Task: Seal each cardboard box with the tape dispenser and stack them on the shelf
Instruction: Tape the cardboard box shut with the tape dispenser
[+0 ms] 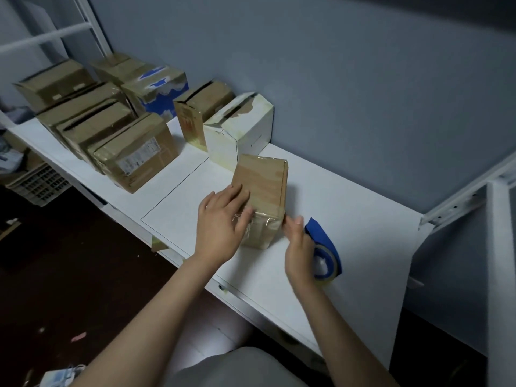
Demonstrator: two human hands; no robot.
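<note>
A small brown cardboard box (264, 188) lies on the white desk (349, 219), with shiny clear tape across its near end. My left hand (223, 219) rests flat on the box's near top corner, fingers spread over the tape. My right hand (297, 247) is at the box's near right corner, fingers close to the edge. Just behind that hand a blue tape dispenser (325, 248) with a clear roll lies on the desk; whether the hand grips it is hidden.
Several taped brown boxes (131, 155) are stacked at the desk's left end. A blue-and-brown box (159, 90), an open brown box (201, 107) and a white box (240, 132) stand along the grey wall. A white metal frame (497, 219) rises at right.
</note>
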